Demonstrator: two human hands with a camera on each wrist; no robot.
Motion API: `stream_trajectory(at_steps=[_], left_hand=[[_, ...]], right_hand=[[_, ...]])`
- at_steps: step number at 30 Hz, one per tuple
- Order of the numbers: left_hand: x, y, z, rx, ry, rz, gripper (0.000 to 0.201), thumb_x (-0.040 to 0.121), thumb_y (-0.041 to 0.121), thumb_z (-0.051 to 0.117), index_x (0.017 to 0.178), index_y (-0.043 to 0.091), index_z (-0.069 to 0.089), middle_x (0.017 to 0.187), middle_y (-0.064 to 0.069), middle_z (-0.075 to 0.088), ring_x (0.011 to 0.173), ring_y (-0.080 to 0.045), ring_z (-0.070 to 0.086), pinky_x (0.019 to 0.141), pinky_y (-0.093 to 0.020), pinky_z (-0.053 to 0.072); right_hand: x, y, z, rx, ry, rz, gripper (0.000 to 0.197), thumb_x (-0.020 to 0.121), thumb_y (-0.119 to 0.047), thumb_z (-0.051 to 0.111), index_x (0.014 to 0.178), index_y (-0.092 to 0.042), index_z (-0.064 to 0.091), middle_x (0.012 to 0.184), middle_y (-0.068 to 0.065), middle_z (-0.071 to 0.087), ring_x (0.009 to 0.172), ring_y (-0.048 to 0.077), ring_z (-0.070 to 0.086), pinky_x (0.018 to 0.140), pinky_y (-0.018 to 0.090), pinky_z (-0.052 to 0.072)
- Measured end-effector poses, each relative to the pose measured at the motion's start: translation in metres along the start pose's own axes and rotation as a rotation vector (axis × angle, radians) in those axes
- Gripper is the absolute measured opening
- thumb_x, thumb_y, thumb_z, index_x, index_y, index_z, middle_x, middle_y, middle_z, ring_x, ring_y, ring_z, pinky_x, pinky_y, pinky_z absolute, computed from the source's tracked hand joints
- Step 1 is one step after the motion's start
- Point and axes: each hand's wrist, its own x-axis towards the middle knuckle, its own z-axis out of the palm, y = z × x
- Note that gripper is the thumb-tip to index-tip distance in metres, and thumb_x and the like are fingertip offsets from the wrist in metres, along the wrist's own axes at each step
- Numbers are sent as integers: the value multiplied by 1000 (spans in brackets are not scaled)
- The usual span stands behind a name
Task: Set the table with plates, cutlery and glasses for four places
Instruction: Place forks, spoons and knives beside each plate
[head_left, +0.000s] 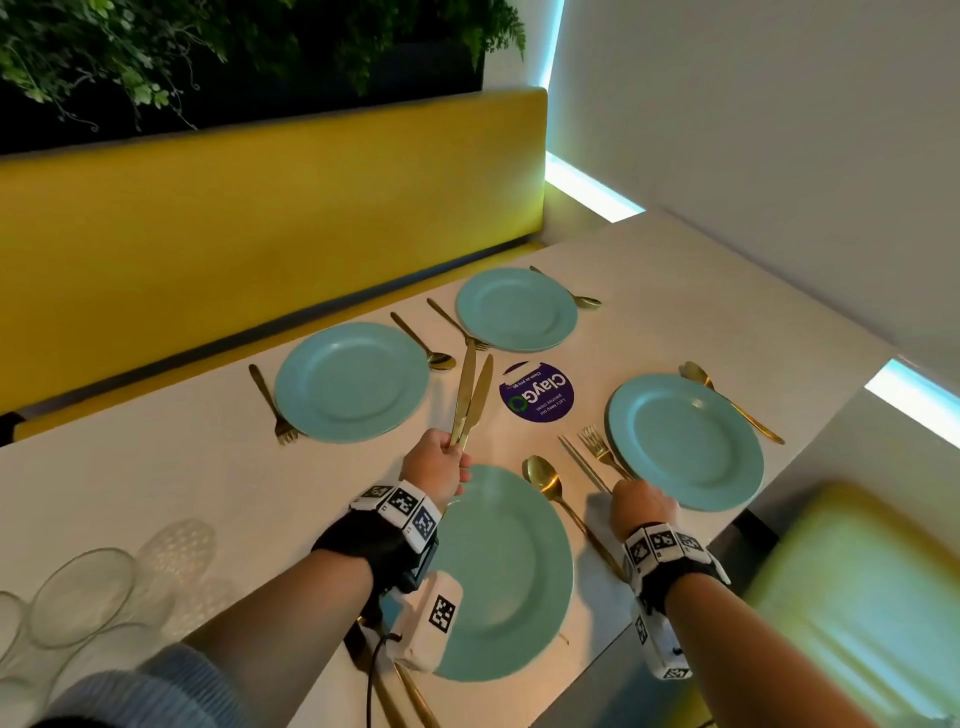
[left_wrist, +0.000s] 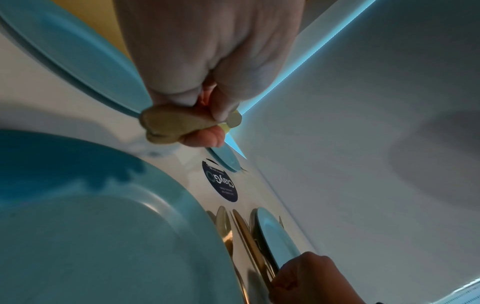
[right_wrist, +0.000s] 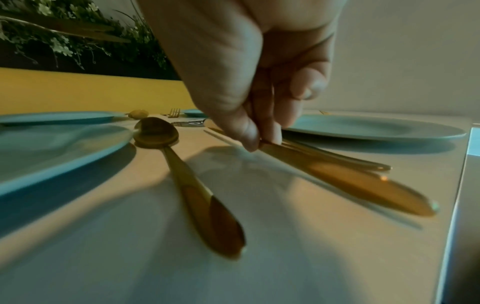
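Four teal plates lie on the pale table (head_left: 156, 483): far left (head_left: 350, 382), far right (head_left: 517, 309), near right (head_left: 685, 441) and nearest me (head_left: 504, 571). My left hand (head_left: 449, 452) grips two gold knives (head_left: 470, 400) by their handles, blades pointing up and away over the table's middle; the handle ends (left_wrist: 168, 127) show in the left wrist view. My right hand (right_wrist: 262, 142) pinches a gold knife (right_wrist: 337, 179) that lies on the table beside a fork (head_left: 597, 447), left of the near right plate. A gold spoon (right_wrist: 182, 164) lies right of the nearest plate.
Several clear glasses (head_left: 78, 597) stand at the table's near left corner. A round purple sticker (head_left: 537, 392) sits mid-table. Forks and spoons flank the far plates. A yellow bench (head_left: 260, 218) runs behind, a white wall (head_left: 779, 156) on the right, and a yellow seat (head_left: 857, 597) near right.
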Motion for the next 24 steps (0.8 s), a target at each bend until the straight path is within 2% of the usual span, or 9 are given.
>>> stream_trajectory(at_steps=[4, 7, 9, 14, 19, 24], left_hand=[[3, 3, 9, 17, -12, 5, 9, 98, 9, 39, 99, 10, 48, 72, 1, 55, 58, -10, 50, 49, -20, 41], [5, 5, 13, 20, -13, 7, 9, 98, 9, 39, 99, 11, 48, 72, 1, 55, 58, -10, 51, 49, -20, 42], [7, 7, 14, 25, -13, 9, 9, 98, 10, 39, 99, 11, 48, 73, 1, 55, 58, -10, 51, 49, -20, 42], [8, 8, 17, 34, -14, 14, 9, 98, 10, 39, 101, 11, 48, 74, 1, 55, 58, -10, 51, 49, -20, 42], [9, 6, 19, 45, -20, 0, 17, 98, 10, 40, 110, 5, 51, 76, 0, 56, 59, -9, 51, 49, -19, 41], [9, 5, 20, 52, -11, -7, 20, 98, 10, 39, 113, 4, 51, 80, -3, 57, 60, -10, 51, 50, -20, 42]], right_hand=[[3, 3, 4, 55, -8, -35, 33, 98, -20, 36, 114, -12, 64, 113, 5, 65, 108, 23, 63, 88, 30, 49], [4, 6, 8, 151, 3, -33, 37, 97, -33, 38, 108, -13, 67, 99, 4, 64, 99, 23, 64, 86, 30, 50], [6, 9, 11, 210, 18, -16, 36, 96, -37, 40, 107, -16, 67, 100, 3, 65, 98, 23, 64, 88, 30, 50], [13, 14, 12, 241, 38, 8, 30, 96, -30, 46, 114, -18, 66, 107, 2, 66, 101, 20, 64, 91, 29, 50], [18, 16, 9, 224, 39, 20, 28, 97, -30, 45, 113, -19, 66, 105, 2, 67, 99, 20, 65, 90, 29, 51], [22, 16, 9, 212, 27, 30, 27, 97, -30, 47, 112, -18, 66, 103, 2, 66, 97, 19, 65, 89, 29, 51]])
